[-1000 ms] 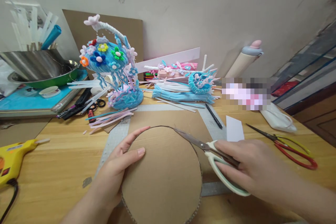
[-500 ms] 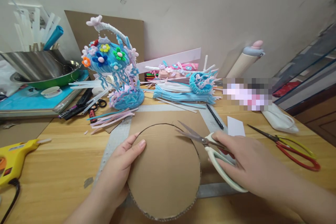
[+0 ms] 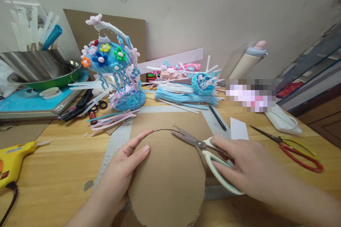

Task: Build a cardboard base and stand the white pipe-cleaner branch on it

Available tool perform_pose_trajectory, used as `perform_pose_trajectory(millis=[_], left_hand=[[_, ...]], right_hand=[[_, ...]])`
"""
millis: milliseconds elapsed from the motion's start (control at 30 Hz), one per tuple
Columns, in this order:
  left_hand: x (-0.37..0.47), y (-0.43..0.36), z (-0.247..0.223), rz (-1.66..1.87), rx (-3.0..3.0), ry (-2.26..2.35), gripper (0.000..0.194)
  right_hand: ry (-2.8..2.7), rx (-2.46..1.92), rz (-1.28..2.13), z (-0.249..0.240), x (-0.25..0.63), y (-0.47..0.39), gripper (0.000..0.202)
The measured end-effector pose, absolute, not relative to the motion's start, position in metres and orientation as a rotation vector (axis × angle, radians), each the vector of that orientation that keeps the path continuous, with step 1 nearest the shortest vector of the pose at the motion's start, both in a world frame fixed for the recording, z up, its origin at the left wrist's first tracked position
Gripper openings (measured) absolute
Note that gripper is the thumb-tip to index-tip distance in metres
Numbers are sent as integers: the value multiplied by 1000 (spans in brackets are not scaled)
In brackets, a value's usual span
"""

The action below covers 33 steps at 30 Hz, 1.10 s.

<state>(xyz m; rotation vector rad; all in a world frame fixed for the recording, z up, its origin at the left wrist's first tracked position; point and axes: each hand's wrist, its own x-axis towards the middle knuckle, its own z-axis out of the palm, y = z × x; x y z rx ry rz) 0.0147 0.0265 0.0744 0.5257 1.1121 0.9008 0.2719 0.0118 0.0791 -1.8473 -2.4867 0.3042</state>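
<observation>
The left hand is pinching the cardboard disc above a brown sheet; the right hand is gripping pale-handled scissors, blades slightly parted. A pen is lying beyond, a glue gun leftward.

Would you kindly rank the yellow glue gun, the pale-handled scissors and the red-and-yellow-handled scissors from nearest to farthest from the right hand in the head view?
1. Pale-handled scissors: held in the right hand.
2. Red-and-yellow-handled scissors: lying to that hand's right.
3. Yellow glue gun: across at the view's left edge.
</observation>
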Motion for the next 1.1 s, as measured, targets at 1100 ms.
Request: perform_pose_trajectory(millis=[1100], left_hand=[[8,28,70,923,516,1047,65]], right_hand=[[-2586,-1806,247,77,278,7,16]])
